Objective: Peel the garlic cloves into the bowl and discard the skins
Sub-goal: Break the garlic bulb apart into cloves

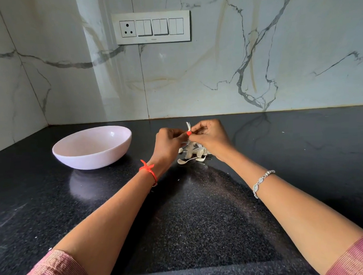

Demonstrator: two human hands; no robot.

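Note:
A pale pink bowl (92, 148) stands on the black granite counter (201, 219), left of my hands; what lies inside it is hidden by its rim. Both hands meet above the counter just right of the bowl. My left hand (169, 143) and my right hand (210, 136) pinch one garlic clove (188, 127) between their fingertips, and a strip of white skin sticks up from it. Under the hands lies a small heap of garlic cloves and loose skins (192, 153) on the counter.
A marble wall rises behind the counter, with a switch panel (151, 27) above the bowl. A second wall closes the left side at the corner. The counter runs on to the right and toward me.

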